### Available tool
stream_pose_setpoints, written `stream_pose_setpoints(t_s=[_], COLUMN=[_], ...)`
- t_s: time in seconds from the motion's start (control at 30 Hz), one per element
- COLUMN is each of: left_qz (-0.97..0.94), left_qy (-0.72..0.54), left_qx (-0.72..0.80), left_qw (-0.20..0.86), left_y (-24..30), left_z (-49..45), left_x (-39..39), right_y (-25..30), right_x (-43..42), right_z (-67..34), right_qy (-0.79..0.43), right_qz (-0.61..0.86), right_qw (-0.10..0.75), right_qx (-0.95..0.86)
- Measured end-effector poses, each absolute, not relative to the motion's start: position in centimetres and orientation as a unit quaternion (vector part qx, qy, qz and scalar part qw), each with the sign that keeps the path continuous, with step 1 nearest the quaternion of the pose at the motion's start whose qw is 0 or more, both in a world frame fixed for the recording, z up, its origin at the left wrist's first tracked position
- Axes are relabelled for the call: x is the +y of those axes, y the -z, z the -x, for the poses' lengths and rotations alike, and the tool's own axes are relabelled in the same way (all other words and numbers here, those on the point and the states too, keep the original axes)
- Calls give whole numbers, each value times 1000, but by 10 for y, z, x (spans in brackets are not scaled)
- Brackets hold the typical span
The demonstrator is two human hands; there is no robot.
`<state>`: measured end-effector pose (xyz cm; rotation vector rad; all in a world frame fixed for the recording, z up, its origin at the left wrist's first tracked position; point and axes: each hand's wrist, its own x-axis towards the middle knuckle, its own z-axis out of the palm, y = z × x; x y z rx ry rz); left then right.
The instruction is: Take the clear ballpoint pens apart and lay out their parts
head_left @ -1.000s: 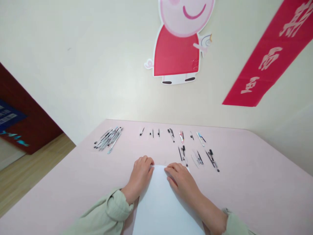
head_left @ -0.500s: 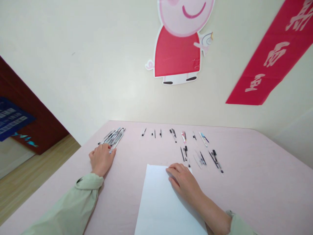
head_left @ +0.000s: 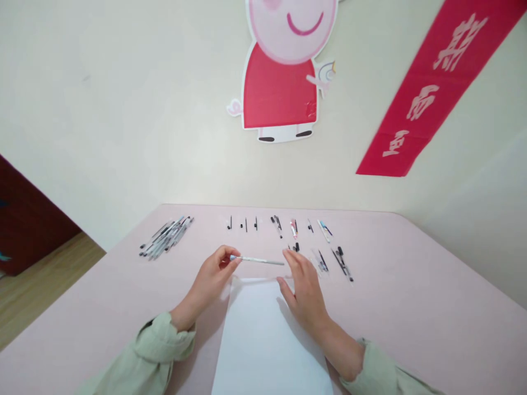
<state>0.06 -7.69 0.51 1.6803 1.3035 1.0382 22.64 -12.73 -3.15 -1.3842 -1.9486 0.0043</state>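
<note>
My left hand pinches a slim pale pen by its light-blue end, holding it sideways above the top edge of a white sheet of paper. At the pen's grey end is my right hand, thumb and fingers apart; whether a fingertip touches the pen I cannot tell. A heap of pens lies on the table to the left. Beyond and beside my right hand lie small groups of pen parts, among them a clear barrel and dark pieces.
The table has a pale pink cover and meets a wall at its far side. A pink cartoon pig cutout and a red banner hang there. Several more pen parts lie in a row near the far edge.
My left hand has come from the pen heap to above the paper, now with a pen in it. My right hand has lifted off the paper and opened. The view has shifted right.
</note>
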Motion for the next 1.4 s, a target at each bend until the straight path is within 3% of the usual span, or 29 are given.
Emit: stream_pose_setpoints(t_s=[0.07, 0.23, 0.37, 0.6, 0.93, 1.23, 1.4], left_qz=[-641, -533, -473, -561, -497, -296, -352], left_qy=[-397, -404, -392, -331, -361, -457, -415], left_qx=[472, 437, 403, 400, 364, 342, 357], left_qw=[457, 602, 678, 645, 700, 766, 759], left_y=[-3, 16, 24, 30, 41, 39, 34], left_z=[-19, -42, -45, -47, -46, -40, -41], left_x=[-78, -82, -90, -90, -91, -86, -88], right_y=[30, 32, 33, 39, 34, 31, 31], right_x=[-127, -131, -134, -132, -130, -130, -131], right_z=[-230, -226, -218, -215, -213, -216, -216], right_qy=[-6, -135, -180, -304, -381, -469, -490], right_qz=[545, 575, 572, 532, 514, 500, 501], right_qw=[356, 225, 222, 331, 336, 339, 356], right_qx=[-759, -775, -769, -717, -691, -644, -619])
